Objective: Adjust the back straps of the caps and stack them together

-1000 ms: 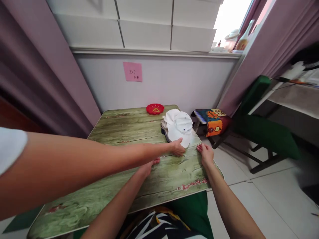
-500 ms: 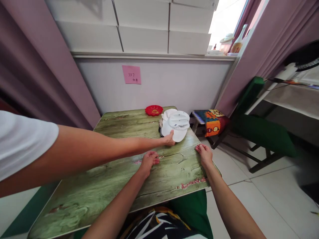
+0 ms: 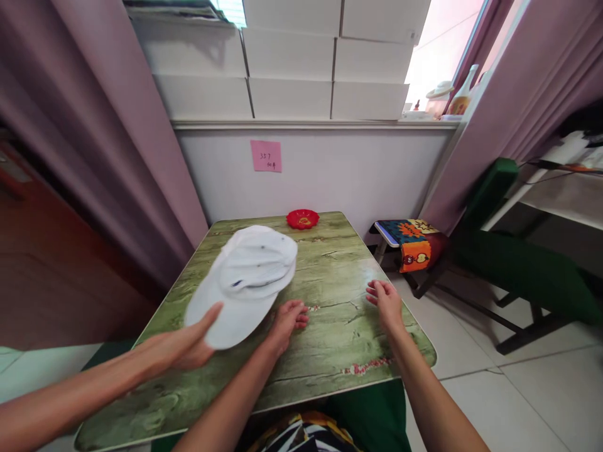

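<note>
A white cap [image 3: 257, 267] is gripped by its brim in another person's hand [image 3: 191, 345], which reaches in from the left. My left hand [image 3: 288, 321] rests near the middle of the green wood-patterned table [image 3: 339, 263], just right of the cap's brim. It holds nothing, and its fingers are loosely bent and apart. By the table's right edge lies my right hand [image 3: 386, 304], likewise without anything in it, fingers slightly curled and apart.
At the table's far edge sits a red scalloped dish [image 3: 302, 218]. A pink note [image 3: 266, 156] is stuck to the wall behind. To the right stand a small stool with a colourful cloth [image 3: 414, 242] and a green chair [image 3: 532, 270].
The other person's hand has carried the white cap from the table's far right side to the left. My hands have stayed nearly still, while my view has shifted slightly.
</note>
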The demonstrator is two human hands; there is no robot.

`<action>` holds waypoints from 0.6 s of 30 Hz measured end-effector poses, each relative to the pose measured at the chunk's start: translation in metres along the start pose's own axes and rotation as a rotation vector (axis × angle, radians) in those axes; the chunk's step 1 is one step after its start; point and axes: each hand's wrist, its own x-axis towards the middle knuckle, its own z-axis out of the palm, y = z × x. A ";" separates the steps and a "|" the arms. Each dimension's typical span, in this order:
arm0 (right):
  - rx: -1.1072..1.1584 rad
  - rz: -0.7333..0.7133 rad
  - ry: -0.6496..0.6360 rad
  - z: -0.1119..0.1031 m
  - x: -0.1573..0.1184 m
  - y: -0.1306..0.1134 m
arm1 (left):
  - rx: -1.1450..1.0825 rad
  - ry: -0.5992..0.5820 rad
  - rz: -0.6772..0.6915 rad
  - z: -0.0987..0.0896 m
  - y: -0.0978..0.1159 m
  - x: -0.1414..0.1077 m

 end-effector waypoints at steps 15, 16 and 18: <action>-0.147 0.022 -0.333 0.054 -0.073 -0.016 | -0.073 0.092 0.084 -0.018 0.007 -0.043; -0.178 -0.066 -0.351 0.055 -0.078 -0.023 | -0.080 0.099 0.120 -0.020 0.012 -0.046; -0.242 -0.195 -0.398 0.060 -0.090 -0.039 | -0.085 0.111 0.247 -0.022 0.023 -0.049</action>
